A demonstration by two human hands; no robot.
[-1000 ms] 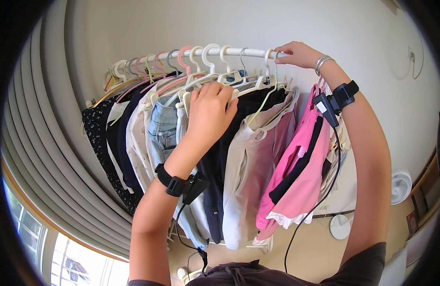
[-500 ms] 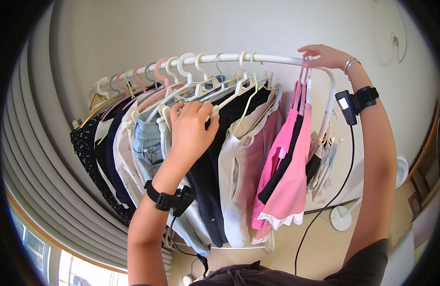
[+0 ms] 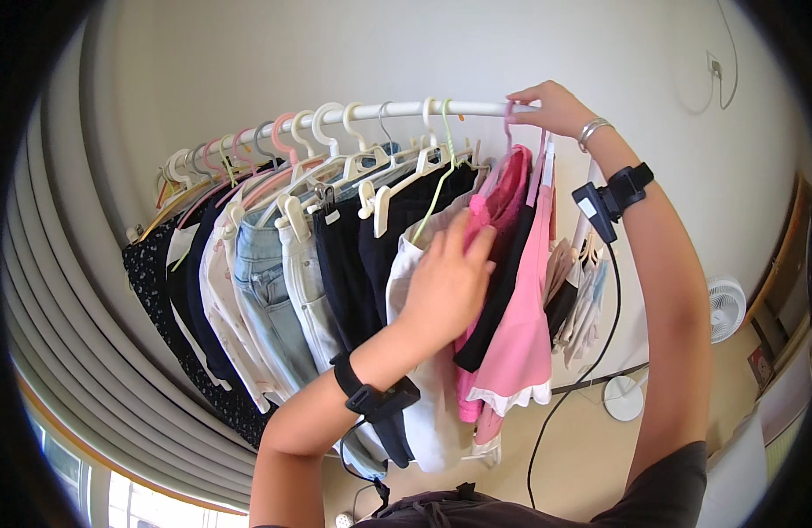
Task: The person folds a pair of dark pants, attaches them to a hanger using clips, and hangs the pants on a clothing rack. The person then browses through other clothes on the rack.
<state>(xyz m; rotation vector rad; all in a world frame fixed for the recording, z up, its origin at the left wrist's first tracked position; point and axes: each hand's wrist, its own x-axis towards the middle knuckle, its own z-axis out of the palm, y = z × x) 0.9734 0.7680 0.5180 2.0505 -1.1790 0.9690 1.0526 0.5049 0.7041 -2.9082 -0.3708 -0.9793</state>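
Note:
My right hand (image 3: 557, 109) is up at the right end of the white clothes rail (image 3: 388, 110), its fingers closed around the hook of a mauve hanger (image 3: 510, 132). A bright pink garment (image 3: 510, 189) hangs from that hanger. Lower down, my left hand (image 3: 447, 280) is against this garment's left side, fingers apart and slightly bent. To its right hang a black garment (image 3: 503, 304) and a lighter pink one with a white hem (image 3: 522, 330). Left of my hand are off-white trousers (image 3: 404, 273) on a pale green hanger (image 3: 444, 189) and dark trousers (image 3: 340, 264).
Light blue jeans (image 3: 265, 264), a pale patterned garment (image 3: 228, 290) and a black dotted one (image 3: 155, 273) fill the rail's left part. Pleated grey folds (image 3: 62, 290) curve along the left. A white fan (image 3: 727, 308) stands at the right. A black cable (image 3: 555, 405) hangs from my right wrist device.
My left hand has moved right, off the white hangers and onto the bright pink garment. My right hand has shifted left along the rail with the mauve hanger, separating it from its neighbour.

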